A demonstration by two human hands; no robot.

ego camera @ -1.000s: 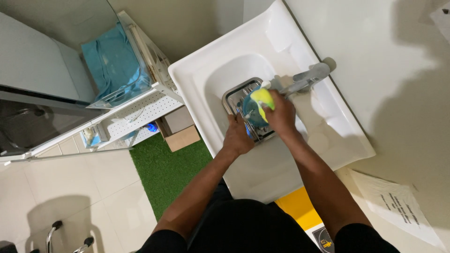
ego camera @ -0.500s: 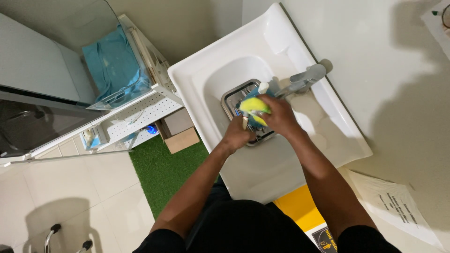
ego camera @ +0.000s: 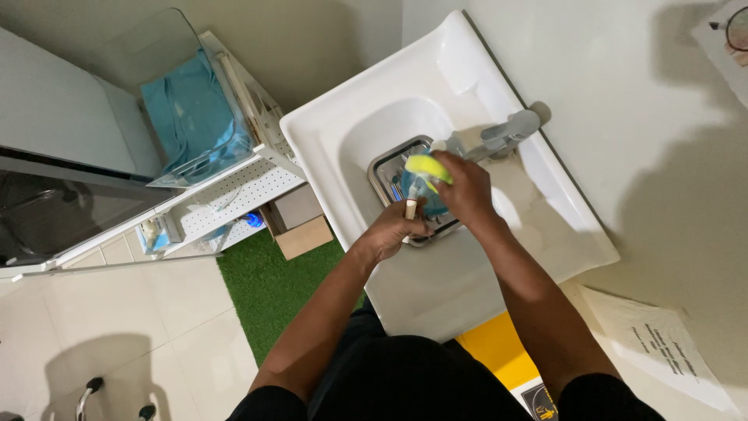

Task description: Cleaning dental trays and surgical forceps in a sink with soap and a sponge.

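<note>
- A yellow-green oval sponge (ego camera: 426, 167) is gripped by the right hand (ego camera: 466, 192), fingers closed over it, above a rectangular metal tray (ego camera: 387, 173).
- A slim utensil with a pale wooden handle (ego camera: 410, 208) is clasped in the closed left hand (ego camera: 392, 231), just below the sponge.
- The tray is seen lying in the basin of a white ceramic sink (ego camera: 343, 125), beside a grey lever tap (ego camera: 499, 136).
- A strip of green artificial turf (ego camera: 269, 282) is seen on the floor beside the sink.
</note>
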